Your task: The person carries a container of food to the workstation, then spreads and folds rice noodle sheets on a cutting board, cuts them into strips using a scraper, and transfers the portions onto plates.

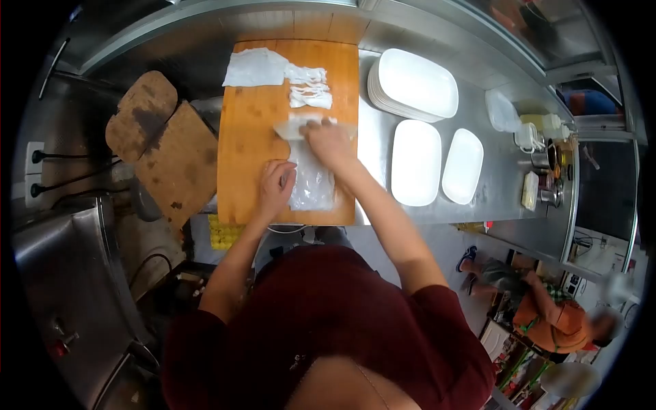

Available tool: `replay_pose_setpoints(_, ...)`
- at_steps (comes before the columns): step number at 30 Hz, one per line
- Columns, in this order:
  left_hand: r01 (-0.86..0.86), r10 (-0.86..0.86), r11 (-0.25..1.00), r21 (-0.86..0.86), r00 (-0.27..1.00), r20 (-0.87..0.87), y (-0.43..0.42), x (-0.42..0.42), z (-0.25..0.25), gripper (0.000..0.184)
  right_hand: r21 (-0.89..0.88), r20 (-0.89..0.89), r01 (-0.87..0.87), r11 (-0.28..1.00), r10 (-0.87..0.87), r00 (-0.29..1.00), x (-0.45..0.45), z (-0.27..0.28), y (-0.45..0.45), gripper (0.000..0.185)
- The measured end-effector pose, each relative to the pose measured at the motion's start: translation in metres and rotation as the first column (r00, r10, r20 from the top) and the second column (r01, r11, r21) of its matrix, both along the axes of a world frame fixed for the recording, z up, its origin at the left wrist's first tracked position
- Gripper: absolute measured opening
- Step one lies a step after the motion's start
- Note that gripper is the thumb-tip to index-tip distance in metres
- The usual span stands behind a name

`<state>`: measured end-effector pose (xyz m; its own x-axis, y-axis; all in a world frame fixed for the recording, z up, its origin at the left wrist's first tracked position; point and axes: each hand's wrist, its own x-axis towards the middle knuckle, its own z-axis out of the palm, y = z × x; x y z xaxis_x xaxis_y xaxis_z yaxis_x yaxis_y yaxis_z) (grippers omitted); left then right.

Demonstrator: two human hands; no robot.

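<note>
A pale, glossy sheet (314, 186) lies lengthwise on the wooden board (246, 137). Across its upper part is a flat, light-coloured tool (283, 130), blurred, with my right hand (324, 140) closed on its top. What the tool is I cannot make out for sure. My left hand (277, 184) rests at the left edge of the sheet, its fingers curled, and nothing shows in it. Farther up the board lie a folded white sheet (256, 67) and, touching it, white strips (309, 89).
Stacked white plates (417, 82) and two single plates (416, 164) (462, 167) stand on the steel counter right of the board. Worn brown boards (179, 160) lean at the left. A person in orange (553, 324) is at the lower right.
</note>
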<state>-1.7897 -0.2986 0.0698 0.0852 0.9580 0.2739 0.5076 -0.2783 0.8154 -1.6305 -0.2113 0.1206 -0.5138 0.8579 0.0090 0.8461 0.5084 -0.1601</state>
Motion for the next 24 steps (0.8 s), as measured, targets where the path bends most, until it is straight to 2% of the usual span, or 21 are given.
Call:
replay_pose_setpoints(3, 0.014, -0.012, 0.998, 0.063, 0.999, -0.04, 0.003, -0.002, -0.001, 0.013, 0.057, -0.001, -0.011, 0.998, 0.011, 1.0, -0.004, 0.008, -0.015, 0.015)
replay_pose_setpoints(5, -0.029, 0.029, 0.999, -0.022, 1.0, -0.01, 0.01, 0.0, 0.0, 0.013, 0.111, 0.005, -0.032, 0.993, 0.031, 1.0, -0.002, 0.005, -0.041, 0.014)
replay_pose_setpoints(6, -0.035, 0.034, 0.995, -0.091, 0.999, -0.005, 0.0, -0.003, -0.002, 0.013, 0.153, -0.096, -0.023, 0.988, 0.039, 0.995, -0.003, -0.009, -0.038, 0.012)
replay_pose_setpoints(9, -0.034, 0.038, 0.997, -0.066, 0.997, 0.063, -0.004, -0.003, -0.02, 0.013, 0.093, -0.085, 0.038, 0.995, -0.03, 0.996, 0.004, -0.023, -0.007, 0.011)
replay_pose_setpoints(11, -0.029, 0.027, 0.999, -0.03, 0.999, -0.045, -0.006, -0.007, -0.02, 0.015, 0.024, -0.209, 0.168, 0.986, -0.159, 0.965, 0.001, -0.015, -0.034, 0.011)
replay_pose_setpoints(12, -0.003, 0.006, 0.996, -0.086, 0.999, 0.035, -0.006, -0.007, -0.018, 0.017, 0.144, -0.292, 0.022, 0.989, 0.021, 0.956, -0.004, -0.023, -0.041, 0.01)
replay_pose_setpoints(13, 0.031, -0.032, 0.998, 0.049, 0.999, 0.029, -0.003, -0.011, -0.036, 0.017, 0.166, -0.317, -0.072, 0.983, 0.122, 0.94, -0.01, -0.029, -0.046, 0.009)
replay_pose_setpoints(14, 0.042, -0.036, 0.998, -0.05, 0.992, 0.12, -0.007, -0.005, -0.025, 0.016, 0.009, -0.119, 0.048, 0.999, -0.047, 0.992, -0.015, -0.036, -0.049, 0.009)
replay_pose_setpoints(15, 0.096, -0.097, 0.994, 0.048, 0.995, 0.024, -0.008, -0.004, -0.009, 0.016, 0.016, -0.144, 0.066, 0.998, -0.063, 0.988, -0.02, -0.033, -0.041, 0.009)
replay_pose_setpoints(17, 0.131, -0.127, 0.989, -0.075, 0.991, 0.048, -0.007, -0.007, -0.025, 0.016, 0.293, -0.21, 0.11, 0.95, -0.048, 0.977, -0.016, -0.039, -0.019, 0.01)
replay_pose_setpoints(20, 0.219, -0.223, 0.972, -0.085, 0.974, -0.046, -0.003, -0.002, -0.009, 0.014, 0.184, -0.185, 0.126, 0.975, -0.091, 0.979, -0.006, -0.016, -0.028, 0.01)
replay_pose_setpoints(22, 0.166, -0.166, 0.986, -0.001, 0.985, 0.049, -0.001, -0.004, -0.034, 0.013, 0.124, -0.092, 0.073, 0.99, -0.062, 0.994, -0.015, -0.027, -0.046, 0.01)
replay_pose_setpoints(23, 0.138, -0.139, 0.99, 0.023, 0.986, 0.089, -0.003, -0.005, -0.041, 0.012, 0.143, -0.108, 0.093, 0.985, -0.078, 0.991, -0.018, -0.035, -0.048, 0.01)
replay_pose_setpoints(24, 0.192, -0.195, 0.981, 0.04, 0.978, 0.08, -0.006, -0.002, -0.026, 0.012, 0.166, -0.13, 0.114, 0.98, -0.093, 0.987, -0.023, -0.039, -0.047, 0.01)
